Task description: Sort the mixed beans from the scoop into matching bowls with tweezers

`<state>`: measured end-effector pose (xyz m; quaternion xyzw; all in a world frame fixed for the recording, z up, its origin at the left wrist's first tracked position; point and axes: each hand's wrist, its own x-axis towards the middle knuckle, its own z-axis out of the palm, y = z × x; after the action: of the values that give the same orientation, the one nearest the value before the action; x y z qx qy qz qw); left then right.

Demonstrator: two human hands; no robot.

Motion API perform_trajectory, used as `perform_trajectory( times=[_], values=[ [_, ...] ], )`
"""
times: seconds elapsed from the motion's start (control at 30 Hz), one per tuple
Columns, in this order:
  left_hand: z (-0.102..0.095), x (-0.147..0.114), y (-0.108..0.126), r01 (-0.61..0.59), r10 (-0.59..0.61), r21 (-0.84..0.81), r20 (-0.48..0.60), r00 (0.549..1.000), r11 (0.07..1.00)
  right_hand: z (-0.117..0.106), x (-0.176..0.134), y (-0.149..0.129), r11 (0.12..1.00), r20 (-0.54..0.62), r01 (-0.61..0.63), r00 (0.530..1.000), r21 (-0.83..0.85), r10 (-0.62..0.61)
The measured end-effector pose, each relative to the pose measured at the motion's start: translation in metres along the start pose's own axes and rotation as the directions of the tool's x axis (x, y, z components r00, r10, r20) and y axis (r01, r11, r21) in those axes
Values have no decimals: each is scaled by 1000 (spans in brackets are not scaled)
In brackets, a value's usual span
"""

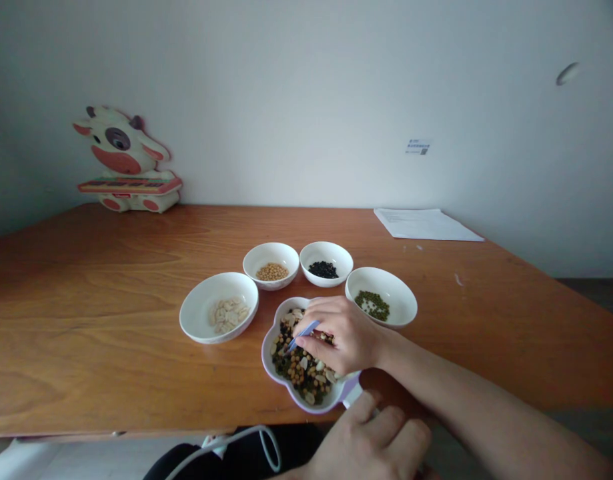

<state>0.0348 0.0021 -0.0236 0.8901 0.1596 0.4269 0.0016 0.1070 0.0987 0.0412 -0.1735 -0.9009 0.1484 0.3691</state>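
1. In front of you stands a plain, pale wall [286, 100].
2. Running from it towards you is a brown, wood-grained table [111, 320].
3. At its far left corner, near the wall, sits a cream-and-red cow-shaped toy with a keyboard [131, 160].
4. Flat white paper sheets [426, 225] lie at the back, right of centre.
5. Close to your edge of the table is a white, flower-shaped bowl with a lavender rim [267, 343]. It holds a mixture of yellow, black and green beans and pale, flat pieces [306, 370].
6. Your left hand [376, 433] is low in front, fingers curled, beside the bowl's white-and-lavender handle [353, 393]; you cannot tell from here whether it grips.
7. Your right hand [343, 333] is over the flower-shaped bowl, thumb and fingers pinched narrow around a tool.
8. Four round, glossy white bowls stand close together in an arc beyond it. From your left: one with pale, flat pieces [199, 313], one with yellow beans [269, 255], one with black beans [326, 251], one with green beans [399, 300].
9. The tool is a pair of slim, lavender-blue tweezers [307, 330], angled down with the tips at the mixture, in the bowl's left half.
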Motion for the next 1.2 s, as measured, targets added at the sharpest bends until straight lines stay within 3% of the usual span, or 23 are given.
perform_trajectory(
  times=[0.27,0.5,0.87,1.1,1.2],
  values=[
    [-7,-5,-2,-42,39,11,175,984,999,0,0,2,1000,26,-14,1000,-12,14],
    [-6,-4,-2,-47,45,27,81,996,999,0,1,1,1000,31,-27,999,-16,27],
    [-6,-6,-4,-106,90,86,171,981,991,1,0,1,1000,27,-5,1000,-29,5],
    [-9,0,-3,-84,86,106,-16,996,991,-1,0,-3,999,-56,28,998,-21,-29],
    [-10,2,-3,-80,85,98,-48,995,992,-2,1,-4,999,-63,29,998,-24,-30]
  ],
)
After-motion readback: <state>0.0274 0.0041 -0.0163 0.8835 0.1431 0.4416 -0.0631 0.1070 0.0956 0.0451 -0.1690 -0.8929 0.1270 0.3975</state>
